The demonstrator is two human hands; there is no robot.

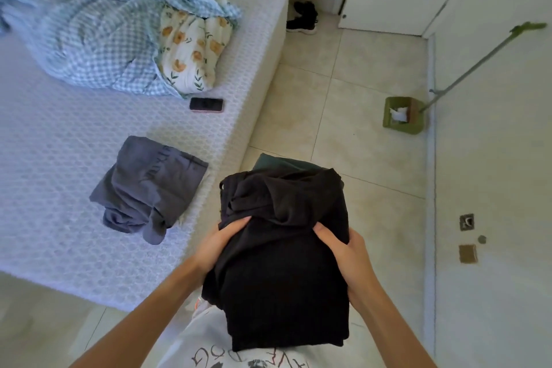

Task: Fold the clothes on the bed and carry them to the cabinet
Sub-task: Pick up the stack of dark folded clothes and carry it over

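Now both hands' fingers [236,226] pinch the black folded clothes [283,248], seemingly atop a green piece [277,162].

folded garment [149,185] on bed [59,134], phone [206,105] behind

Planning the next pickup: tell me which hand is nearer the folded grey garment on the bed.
Left. The left hand grips the black clothes just right of the grey garment; the right hand holds their far side.
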